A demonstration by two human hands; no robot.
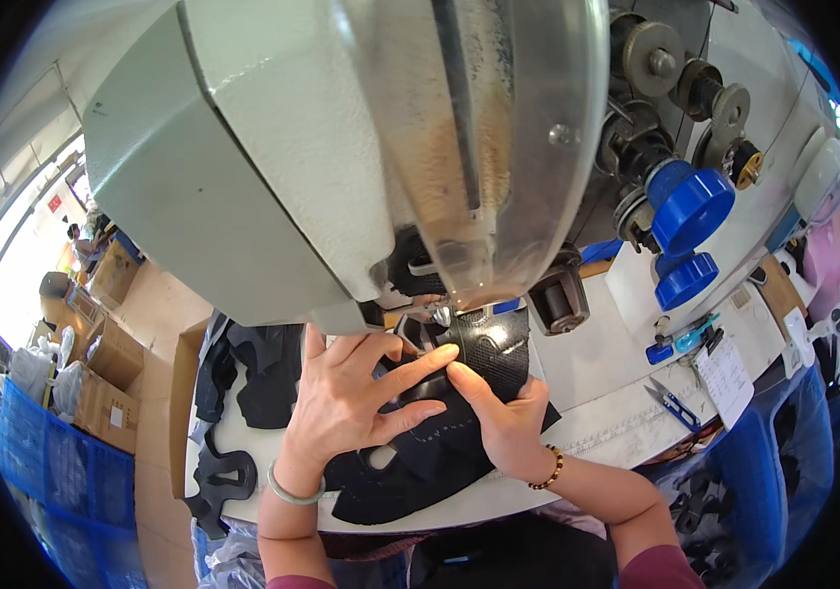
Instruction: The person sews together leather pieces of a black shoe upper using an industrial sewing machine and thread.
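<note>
Okay, our left hand (343, 395) spreads, right hand (510, 428) presses a curved black textured piece (500, 361), grip unclear. Let's keep it flat.

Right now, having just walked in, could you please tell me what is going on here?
A person has both bare hands on a black piece under the head of a sewing machine. The left hand has its fingers spread; the right hand has its thumb close to the left index fingertip. More black pieces lie to the left, and blue-handled snips lie on the right.
</note>
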